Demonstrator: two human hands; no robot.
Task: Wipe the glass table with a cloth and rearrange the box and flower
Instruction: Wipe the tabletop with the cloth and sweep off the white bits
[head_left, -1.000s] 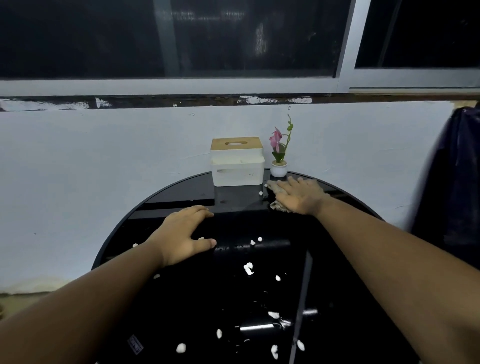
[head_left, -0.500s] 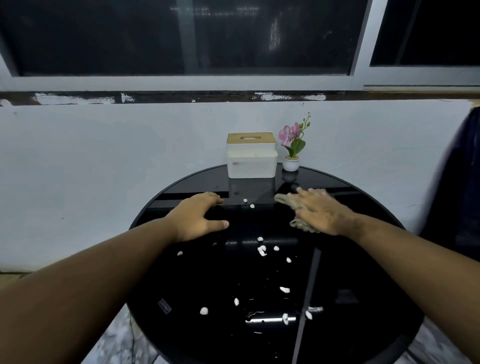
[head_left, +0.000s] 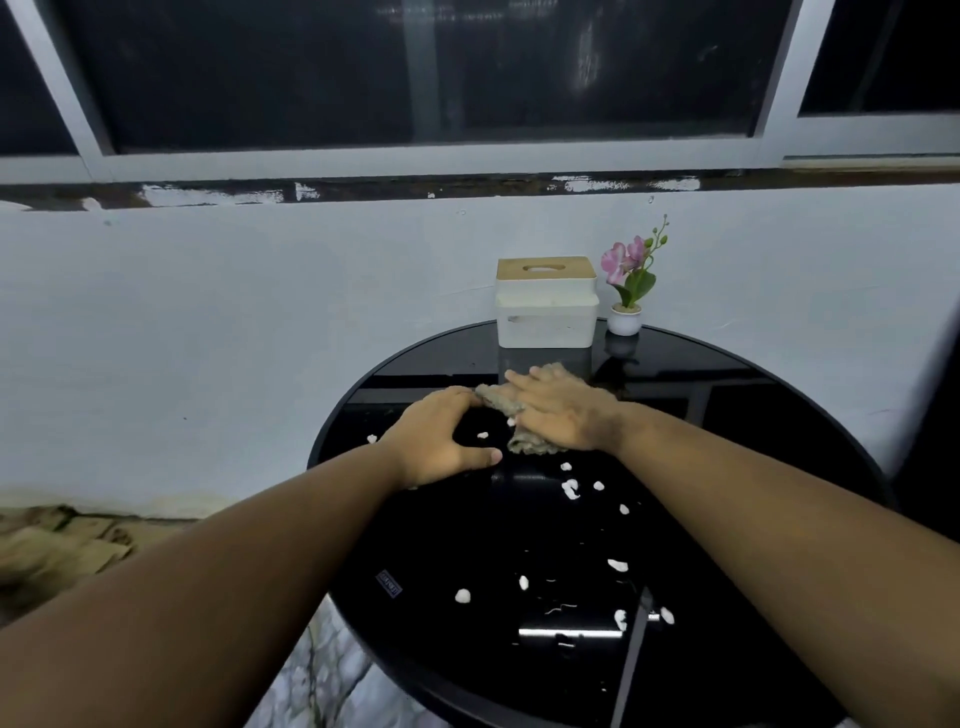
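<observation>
A round black glass table (head_left: 737, 395) stands against a white wall. At its far edge sits a white box with a wooden lid (head_left: 545, 304), and just right of it a small white pot with a pink flower (head_left: 627, 291). My right hand (head_left: 558, 413) presses flat on a beige cloth (head_left: 498, 402) in front of the box. My left hand (head_left: 441, 439) rests on the glass with fingers spread, its fingertips touching the cloth's left end. Several white crumbs (head_left: 570, 488) lie scattered on the glass nearer to me.
A white wall (head_left: 260, 338) rises directly behind the table, with dark windows (head_left: 415, 67) above it. A small label (head_left: 389, 583) is stuck on the glass near the left edge. A dark shape borders the far right. Patterned floor (head_left: 322, 675) shows below the table's left side.
My right hand has slid the cloth leftward across the glass from near the flower pot to the front of the box, reaching my left hand. The view has shifted left.
</observation>
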